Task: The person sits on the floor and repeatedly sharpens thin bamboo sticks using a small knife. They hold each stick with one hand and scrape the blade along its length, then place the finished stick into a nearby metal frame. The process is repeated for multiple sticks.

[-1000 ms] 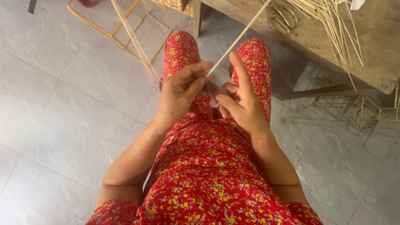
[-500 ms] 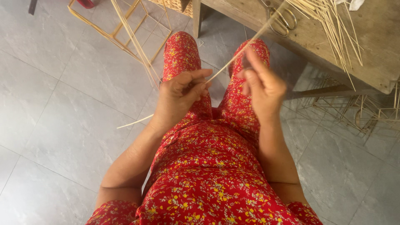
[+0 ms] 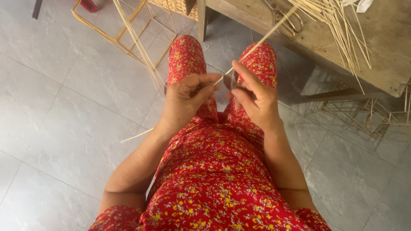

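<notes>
Apparently mid-shaving, the left hand point(image 3: 185, 99) pinched the stick point(image 3: 257, 44) over the lap while the right hand point(image 3: 256, 99) gripped a small blade point(image 3: 229, 82) against it, so the next stroke called for steady, shallow pressure away from the fingers.

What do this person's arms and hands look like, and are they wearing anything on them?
Both arms are bare from the short sleeves down. The left hand and right hand wear no gloves; no rings, watch or bracelets show. The short sleeves belong to a red outfit with small yellow and white flowers.
</notes>
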